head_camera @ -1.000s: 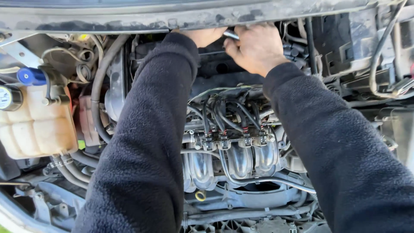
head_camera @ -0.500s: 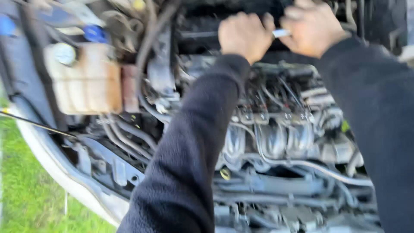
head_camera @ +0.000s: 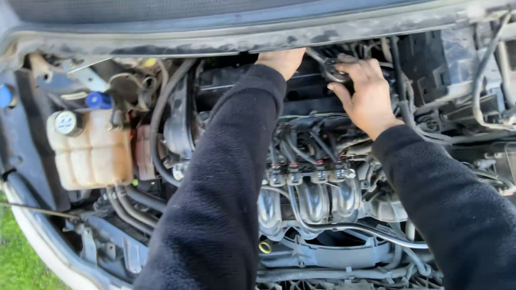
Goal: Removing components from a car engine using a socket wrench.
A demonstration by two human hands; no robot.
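Note:
Both my arms in dark sleeves reach into a car's engine bay. My left hand (head_camera: 280,60) is at the back of the engine, fingers hidden behind a black cover (head_camera: 306,88) near the firewall. My right hand (head_camera: 367,96) holds a metal wrench (head_camera: 325,63) by its ring end, fingers curled around it, just right of my left hand. Below the hands lie black ignition leads (head_camera: 312,145) and a shiny metal intake manifold (head_camera: 312,201).
A translucent coolant tank (head_camera: 91,153) with a white cap stands at the left, with a blue cap (head_camera: 98,99) behind it. Hoses (head_camera: 161,129) and wiring run around the engine. The raised bonnet edge (head_camera: 269,32) spans the top. Grass (head_camera: 19,258) shows at the lower left.
The view has swung back to the left and steadied. My hands stayed at the back of the engine; the wrench now sits in my right hand's fingers, its ring end visible.

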